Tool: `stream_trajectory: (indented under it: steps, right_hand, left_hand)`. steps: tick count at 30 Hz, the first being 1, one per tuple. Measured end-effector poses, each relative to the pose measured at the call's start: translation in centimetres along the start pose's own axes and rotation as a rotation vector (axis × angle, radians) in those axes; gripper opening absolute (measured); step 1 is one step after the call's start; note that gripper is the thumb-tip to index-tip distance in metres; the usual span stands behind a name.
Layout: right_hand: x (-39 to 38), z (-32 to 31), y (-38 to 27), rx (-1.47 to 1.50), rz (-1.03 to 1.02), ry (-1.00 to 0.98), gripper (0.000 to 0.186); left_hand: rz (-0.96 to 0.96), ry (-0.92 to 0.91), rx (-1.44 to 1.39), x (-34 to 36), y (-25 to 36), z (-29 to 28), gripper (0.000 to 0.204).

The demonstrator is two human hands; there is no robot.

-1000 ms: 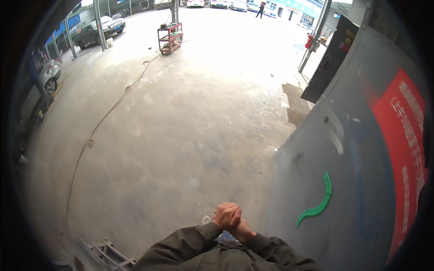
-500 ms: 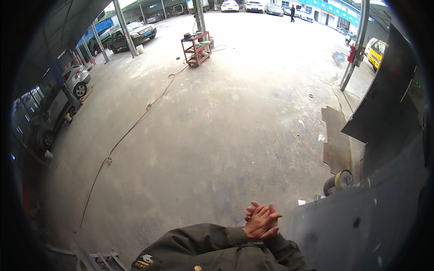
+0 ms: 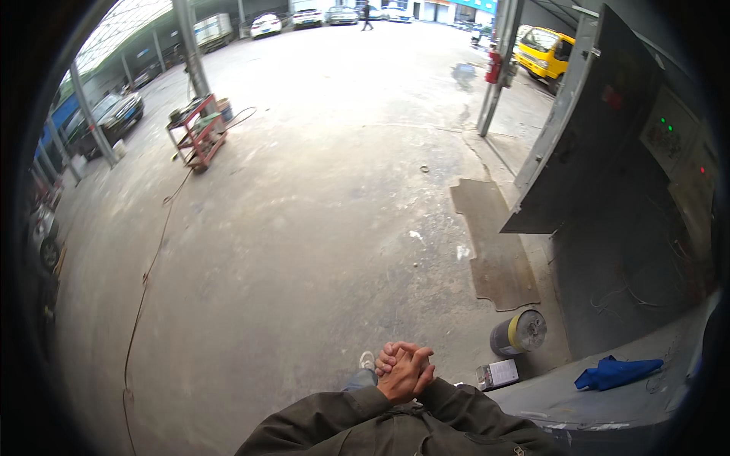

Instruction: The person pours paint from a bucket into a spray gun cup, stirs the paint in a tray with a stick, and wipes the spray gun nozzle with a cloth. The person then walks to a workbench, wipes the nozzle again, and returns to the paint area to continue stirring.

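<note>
In front of my body, at the bottom centre, both hands are clasped together. My left hand (image 3: pixel 405 384) lies uppermost, back of the hand showing, its fingers closed over the right. Fingertips of my right hand (image 3: pixel 385 359) curl round the left hand's far side, while its palm is hidden. No object shows between them. Dark green jacket sleeves cover both forearms. Just left of the hands, a light shoe (image 3: pixel 367 360) shows on the concrete floor. To their right stand a rectangular tin (image 3: pixel 498 374) and a dark drum with a yellow band (image 3: pixel 518 333).
A blue cloth (image 3: pixel 617 373) lies on a grey surface at lower right. Beyond the drum are a brown mat (image 3: pixel 496 247) and a tall dark panel (image 3: pixel 574 152). A hose (image 3: pixel 144 285) runs along the left to a red cart (image 3: pixel 201 140). A person (image 3: pixel 366 15) walks far off.
My view has swung to the right, so the cart and hose sit farther left. The blue cloth and shoe have come into sight. Both hands stay clasped, with slightly shifted fingers.
</note>
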State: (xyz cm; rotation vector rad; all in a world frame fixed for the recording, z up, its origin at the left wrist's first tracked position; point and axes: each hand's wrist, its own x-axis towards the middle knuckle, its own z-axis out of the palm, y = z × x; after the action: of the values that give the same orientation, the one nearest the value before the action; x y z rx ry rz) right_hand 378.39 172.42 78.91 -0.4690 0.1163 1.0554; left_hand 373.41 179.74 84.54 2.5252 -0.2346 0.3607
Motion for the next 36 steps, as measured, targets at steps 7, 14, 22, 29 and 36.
stream_trajectory:
  steps: [7, 14, 22, 29, 36]
  right_hand:
    - [11.1, -2.4, -17.7, 0.227, -0.149, -0.053, 0.035]
    - [22.8, -7.8, -38.3, 0.27, -0.275, -0.041, 0.035]
    - [33.8, -11.5, -63.6, 0.271, -0.259, -0.011, 0.036]
    - [41.9, -15.0, -81.7, 0.29, -0.384, 0.058, 0.036]
    - [48.4, -20.5, -101.6, 0.28, -0.671, 0.089, 0.046]
  left_hand:
    - [0.218, -0.031, -0.358, 21.5, -8.5, 6.1, 0.033]
    - [0.214, -0.093, -0.413, 44.8, -16.6, 17.6, 0.026]
    - [0.28, -0.115, -0.42, 72.6, -18.5, 19.9, 0.02]
    - [0.263, -0.208, -0.527, 92.0, -22.7, 25.9, 0.026]
    - [0.198, -0.539, -0.614, 116.1, -22.7, 32.7, 0.038]
